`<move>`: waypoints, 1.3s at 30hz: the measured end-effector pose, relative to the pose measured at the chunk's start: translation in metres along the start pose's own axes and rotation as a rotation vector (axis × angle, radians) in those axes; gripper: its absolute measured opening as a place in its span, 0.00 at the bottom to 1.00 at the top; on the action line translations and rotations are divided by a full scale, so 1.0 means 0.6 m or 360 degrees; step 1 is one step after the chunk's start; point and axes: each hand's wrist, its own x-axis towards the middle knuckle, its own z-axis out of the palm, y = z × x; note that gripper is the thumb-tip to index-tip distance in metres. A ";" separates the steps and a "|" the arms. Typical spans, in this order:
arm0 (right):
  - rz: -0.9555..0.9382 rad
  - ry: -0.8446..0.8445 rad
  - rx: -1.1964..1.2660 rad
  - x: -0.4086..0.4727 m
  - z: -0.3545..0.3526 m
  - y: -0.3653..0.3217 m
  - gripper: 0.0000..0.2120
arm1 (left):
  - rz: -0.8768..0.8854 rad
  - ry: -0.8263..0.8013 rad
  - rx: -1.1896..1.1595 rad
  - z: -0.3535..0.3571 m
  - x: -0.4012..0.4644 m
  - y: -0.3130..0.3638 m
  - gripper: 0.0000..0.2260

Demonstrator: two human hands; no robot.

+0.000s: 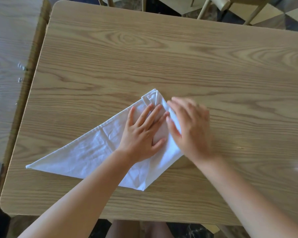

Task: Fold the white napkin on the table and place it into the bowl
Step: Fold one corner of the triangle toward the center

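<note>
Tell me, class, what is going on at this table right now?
A person is folding a white napkin on a wooden table. The left hand lies flat, fingers spread, pressing the cloth down near its middle. The right hand, blurred, is at the napkin's right side, where a flap looks turned in toward the middle. The left corner lies stretched out to a point, not folded in. No bowl can be seen in this view.

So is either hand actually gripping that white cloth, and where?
The left hand only presses flat on the white cloth napkin. The blurred right hand touches its folded right edge; whether it pinches it cannot be told.
</note>
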 end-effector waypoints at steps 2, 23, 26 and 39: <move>0.0145 -0.0100 0.0076 -0.059 -0.016 -0.003 0.19 | -0.0019 -0.0008 0.0017 -0.001 -0.001 0.001 0.30; 0.0126 -0.0323 -0.0124 -0.142 0.005 0.006 0.27 | -0.0012 -0.0108 0.0129 -0.003 -0.002 0.003 0.33; 0.0032 -0.0704 -0.0220 -0.177 0.021 -0.001 0.30 | -0.0010 -0.0101 0.0129 -0.003 -0.002 0.002 0.27; -0.0529 -0.0952 -0.0049 -0.232 0.010 -0.045 0.28 | -0.0010 -0.0195 0.0186 -0.001 -0.001 -0.001 0.28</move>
